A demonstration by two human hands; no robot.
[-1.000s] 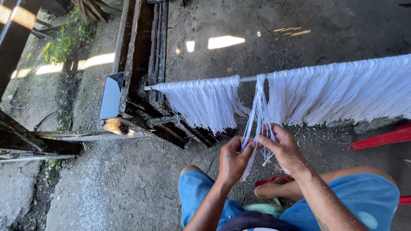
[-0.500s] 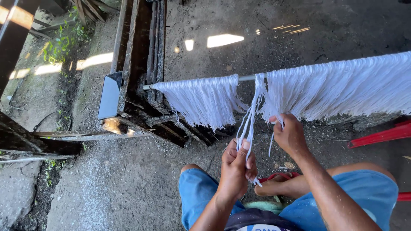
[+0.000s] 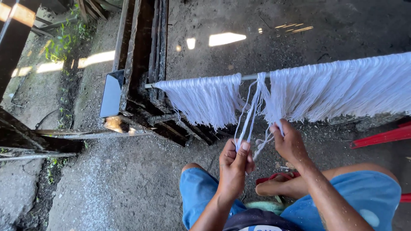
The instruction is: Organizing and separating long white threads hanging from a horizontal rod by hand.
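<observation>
White strands (image 3: pixel 252 113) in both hands

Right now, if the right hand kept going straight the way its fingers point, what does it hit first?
Probably the white fringe hanging from the rod: the right hand points up into it, fingertips already at its lower ends. Depth is unclear.

Strands (image 3: pixel 342 90) hang on rod (image 3: pixel 250 77), above hands (image 3: pixel 261 156).
</observation>
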